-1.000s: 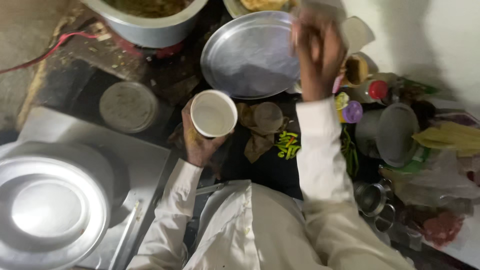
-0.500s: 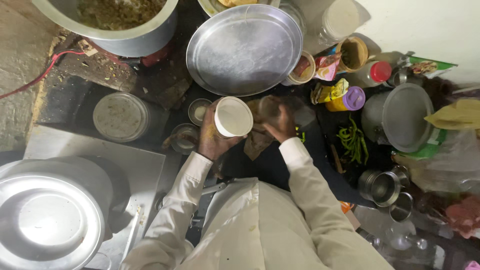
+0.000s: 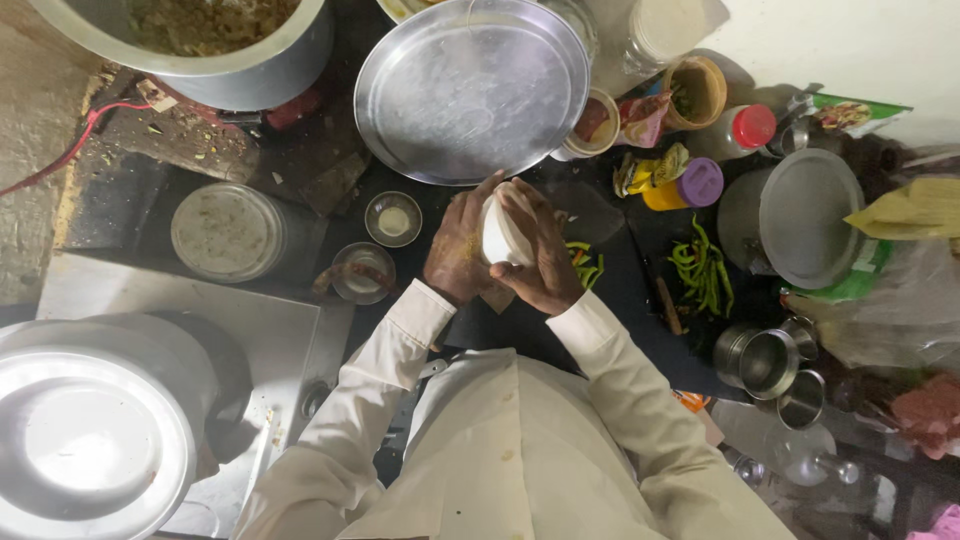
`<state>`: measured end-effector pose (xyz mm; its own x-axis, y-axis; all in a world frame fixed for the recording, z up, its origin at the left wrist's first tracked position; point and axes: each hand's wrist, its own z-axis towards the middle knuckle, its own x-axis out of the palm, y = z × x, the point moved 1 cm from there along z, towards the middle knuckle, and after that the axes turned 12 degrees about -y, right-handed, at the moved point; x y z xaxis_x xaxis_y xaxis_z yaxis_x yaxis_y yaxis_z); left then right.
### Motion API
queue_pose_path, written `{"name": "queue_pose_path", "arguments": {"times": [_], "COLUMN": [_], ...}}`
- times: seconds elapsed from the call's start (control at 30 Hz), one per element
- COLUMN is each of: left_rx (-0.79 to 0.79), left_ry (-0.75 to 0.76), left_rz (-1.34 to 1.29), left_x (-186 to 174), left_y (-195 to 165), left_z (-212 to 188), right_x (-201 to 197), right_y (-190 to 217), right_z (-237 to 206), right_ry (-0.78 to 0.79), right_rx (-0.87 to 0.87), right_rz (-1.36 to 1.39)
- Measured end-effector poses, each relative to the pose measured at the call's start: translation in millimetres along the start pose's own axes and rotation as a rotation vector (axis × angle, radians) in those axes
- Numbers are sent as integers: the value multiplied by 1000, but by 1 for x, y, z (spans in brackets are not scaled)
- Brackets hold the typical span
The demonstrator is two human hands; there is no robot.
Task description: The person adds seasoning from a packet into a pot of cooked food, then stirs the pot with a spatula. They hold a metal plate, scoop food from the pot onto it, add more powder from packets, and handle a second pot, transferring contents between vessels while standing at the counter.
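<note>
A small white cup [image 3: 503,232] sits between both my hands at the middle of the view, above a dark counter. My left hand [image 3: 457,250] wraps its left side. Over its top and right side curls my right hand [image 3: 540,252], so the cup's mouth is hidden. Both sleeves are cream-coloured. Just beyond the hands lies a large round steel plate [image 3: 470,88]. Green chillies [image 3: 704,268] lie on the counter to the right.
A big pot of food [image 3: 215,40] stands at top left. A lidded steel tin [image 3: 225,232] and two small bowls [image 3: 392,218] sit left of the hands. Jars, a purple-capped bottle [image 3: 690,186], a steel lid [image 3: 808,218] and steel cups [image 3: 765,362] crowd the right. A steel vessel [image 3: 90,440] fills bottom left.
My right hand came down from above the steel plate to the cup. The cup, earlier held open-mouthed in my left hand alone, is now enclosed by both hands.
</note>
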<state>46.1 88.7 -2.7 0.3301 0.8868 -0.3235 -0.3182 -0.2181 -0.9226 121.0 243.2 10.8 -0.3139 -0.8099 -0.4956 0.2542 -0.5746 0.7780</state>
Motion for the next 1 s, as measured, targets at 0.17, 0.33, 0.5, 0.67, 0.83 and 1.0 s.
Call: {"name": "queue_pose_path", "arguments": {"times": [0.17,0.33,0.5,0.67,0.83,1.0], "left_rx": [138,-114,78,102,227,192], "left_ry": [-11,35,106,158,123,130], "left_rz": [46,9,-22,0,-16,-18], "left_x": [1,2,-9,-4,9,12], "left_y": [-4,-20,-35,-32,-25,-21], "left_z": [4,1,7,8,7,11], "right_x": [6,-4,-19,-29,-34,-43], "right_y": [14,24,21,21,25,32], "right_z": [-9,-9,-12,-16,-13,-9], "right_ry": [-58,-125,-223,-163,-172,-164], "right_rx": [95,56,345,228,142,132], "right_rz": [-190,-106,282,154,134,101]}}
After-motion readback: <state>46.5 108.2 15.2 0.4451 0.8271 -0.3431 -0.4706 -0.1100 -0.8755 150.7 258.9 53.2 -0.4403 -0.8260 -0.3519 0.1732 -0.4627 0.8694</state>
